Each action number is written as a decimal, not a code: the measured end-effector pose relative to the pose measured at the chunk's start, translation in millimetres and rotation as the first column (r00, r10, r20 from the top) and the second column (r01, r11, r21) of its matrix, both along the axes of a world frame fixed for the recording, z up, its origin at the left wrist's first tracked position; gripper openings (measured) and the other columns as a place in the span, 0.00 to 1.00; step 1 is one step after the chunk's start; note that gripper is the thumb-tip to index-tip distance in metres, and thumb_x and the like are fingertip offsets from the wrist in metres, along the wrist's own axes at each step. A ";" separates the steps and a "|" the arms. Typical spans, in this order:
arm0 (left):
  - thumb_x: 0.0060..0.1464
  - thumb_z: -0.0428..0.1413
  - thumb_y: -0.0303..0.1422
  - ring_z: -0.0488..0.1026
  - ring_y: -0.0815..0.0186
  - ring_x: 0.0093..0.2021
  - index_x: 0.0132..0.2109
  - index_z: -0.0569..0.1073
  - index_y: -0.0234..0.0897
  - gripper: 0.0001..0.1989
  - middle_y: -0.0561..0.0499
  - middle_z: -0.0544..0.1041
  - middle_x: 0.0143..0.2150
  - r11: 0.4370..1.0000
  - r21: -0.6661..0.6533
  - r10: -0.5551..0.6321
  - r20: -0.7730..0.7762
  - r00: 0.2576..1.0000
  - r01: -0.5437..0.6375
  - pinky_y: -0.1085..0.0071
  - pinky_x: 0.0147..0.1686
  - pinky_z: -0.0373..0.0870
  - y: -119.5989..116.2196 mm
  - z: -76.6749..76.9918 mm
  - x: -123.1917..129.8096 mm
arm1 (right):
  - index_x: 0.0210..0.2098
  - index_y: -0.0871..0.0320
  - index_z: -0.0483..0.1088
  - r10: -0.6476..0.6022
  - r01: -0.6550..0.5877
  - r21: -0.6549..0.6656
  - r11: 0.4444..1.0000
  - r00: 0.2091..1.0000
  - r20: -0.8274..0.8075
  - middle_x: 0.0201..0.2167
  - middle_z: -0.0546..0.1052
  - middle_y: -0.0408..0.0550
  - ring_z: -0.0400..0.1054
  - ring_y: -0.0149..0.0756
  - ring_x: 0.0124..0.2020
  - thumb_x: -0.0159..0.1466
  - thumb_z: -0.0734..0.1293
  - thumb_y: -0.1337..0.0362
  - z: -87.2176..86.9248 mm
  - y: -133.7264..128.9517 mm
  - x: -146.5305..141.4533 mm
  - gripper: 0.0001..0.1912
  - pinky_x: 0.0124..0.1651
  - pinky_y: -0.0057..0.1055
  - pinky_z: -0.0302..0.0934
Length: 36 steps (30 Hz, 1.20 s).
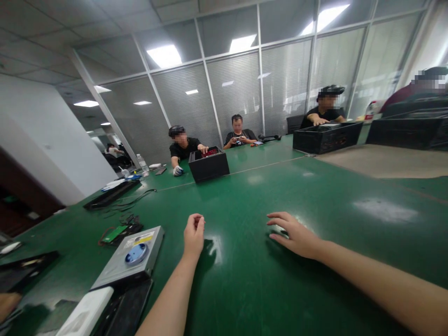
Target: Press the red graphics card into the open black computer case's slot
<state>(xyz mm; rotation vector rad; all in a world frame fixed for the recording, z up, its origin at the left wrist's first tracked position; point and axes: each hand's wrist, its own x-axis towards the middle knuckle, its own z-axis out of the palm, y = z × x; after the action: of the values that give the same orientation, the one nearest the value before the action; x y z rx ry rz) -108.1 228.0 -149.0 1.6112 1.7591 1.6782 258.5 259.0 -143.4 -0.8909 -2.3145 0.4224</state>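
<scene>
My left hand [193,233] hovers over the green table [241,289], its fingers curled in and the thumb pressed against them. Whatever it might hold is hidden or too small to name. To its right, my right hand [296,235] hangs above the tabletop with the fingers apart and nothing in it. Left of my left hand, a silver optical drive [115,263] lies flat with a round blue object [136,254] on top. A white, smooth-cased object [87,312] and a black panel [129,303] lie just nearer to me.
Behind the drive lie a green circuit board [115,234] and dark cables. Across the table, a person touches a black computer case [209,167]. Further right, another person's hand rests on a second black case [327,138]. A plastic bottle [142,164] stands far left.
</scene>
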 end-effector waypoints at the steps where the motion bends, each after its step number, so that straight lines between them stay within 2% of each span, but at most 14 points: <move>1: 0.60 0.52 0.43 0.72 0.66 0.35 0.45 0.70 0.38 0.14 0.50 0.74 0.37 1.000 -0.016 -0.008 -0.035 0.999 0.008 0.70 0.36 0.70 -0.7 -0.2 2.3 | 0.51 0.53 0.70 -0.008 0.009 0.018 1.000 1.000 -0.027 0.59 0.68 0.55 0.62 0.46 0.60 0.66 0.65 0.59 -3.4 2.6 1.6 0.14 0.62 0.49 0.58; 5: 0.59 0.53 0.43 0.73 0.64 0.35 0.46 0.71 0.38 0.14 0.49 0.75 0.37 0.997 -0.079 -0.025 -0.131 0.991 0.015 0.68 0.36 0.71 -4.9 -0.6 9.3 | 0.48 0.54 0.71 -0.028 0.032 0.031 0.999 0.994 -0.110 0.56 0.70 0.54 0.63 0.44 0.59 0.66 0.65 0.62 -8.2 13.3 -0.8 0.11 0.62 0.47 0.59; 15: 0.59 0.53 0.42 0.71 0.65 0.35 0.46 0.70 0.38 0.14 0.51 0.73 0.37 0.994 -0.106 -0.009 -0.200 0.980 -0.012 0.68 0.39 0.69 -11.2 1.1 11.7 | 0.42 0.54 0.73 -0.021 0.021 0.003 1.000 0.994 -0.110 0.55 0.70 0.54 0.65 0.44 0.57 0.66 0.65 0.62 -10.0 14.9 0.7 0.07 0.61 0.46 0.60; 19: 0.60 0.52 0.42 0.71 0.66 0.32 0.45 0.70 0.39 0.13 0.53 0.73 0.33 0.991 -0.134 -0.017 -0.252 0.968 -0.017 0.69 0.37 0.67 -14.0 7.0 11.4 | 0.41 0.54 0.73 -0.013 0.013 -0.003 1.000 0.994 -0.105 0.55 0.70 0.53 0.66 0.43 0.56 0.66 0.65 0.62 -10.9 15.7 -0.8 0.07 0.60 0.44 0.60; 25: 0.62 0.50 0.43 0.71 0.66 0.31 0.48 0.69 0.41 0.14 0.54 0.73 0.33 0.995 -0.101 -0.033 -0.356 0.934 -0.003 0.69 0.36 0.66 -19.8 15.3 15.4 | 0.41 0.54 0.73 -0.021 0.018 -0.024 1.000 0.993 -0.115 0.55 0.70 0.53 0.66 0.43 0.56 0.64 0.66 0.64 -12.2 11.9 -3.4 0.06 0.60 0.44 0.61; 28: 0.62 0.49 0.44 0.70 0.66 0.29 0.48 0.69 0.41 0.14 0.54 0.73 0.32 0.991 -0.129 -0.064 -0.365 0.929 0.017 0.70 0.34 0.65 -19.9 14.2 16.5 | 0.40 0.54 0.73 -0.010 0.008 -0.022 1.000 0.993 -0.114 0.55 0.70 0.53 0.66 0.42 0.56 0.64 0.66 0.64 -12.8 10.3 -4.8 0.06 0.60 0.44 0.61; 32: 0.64 0.46 0.45 0.72 0.66 0.30 0.47 0.69 0.41 0.15 0.54 0.73 0.31 0.992 -0.124 -0.066 -0.299 0.952 0.030 0.70 0.35 0.65 -19.1 13.5 12.5 | 0.41 0.55 0.73 -0.012 0.011 -0.011 1.000 0.994 -0.111 0.54 0.71 0.53 0.67 0.42 0.55 0.64 0.66 0.65 -12.3 8.9 -6.1 0.06 0.59 0.43 0.61; 36: 0.63 0.46 0.45 0.73 0.65 0.30 0.46 0.70 0.41 0.15 0.54 0.74 0.29 0.994 -0.107 -0.015 -0.313 0.950 -0.020 0.71 0.35 0.65 -19.9 15.8 7.1 | 0.43 0.55 0.73 -0.030 0.029 -0.011 1.000 0.994 -0.107 0.54 0.71 0.53 0.67 0.42 0.55 0.63 0.66 0.66 -10.9 7.3 -5.5 0.08 0.59 0.43 0.61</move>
<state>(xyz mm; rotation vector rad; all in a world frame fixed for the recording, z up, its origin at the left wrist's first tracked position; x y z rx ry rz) -101.0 208.1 -133.2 1.9095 1.9570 1.3564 253.1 266.3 -154.3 -0.8843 -2.2006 0.4574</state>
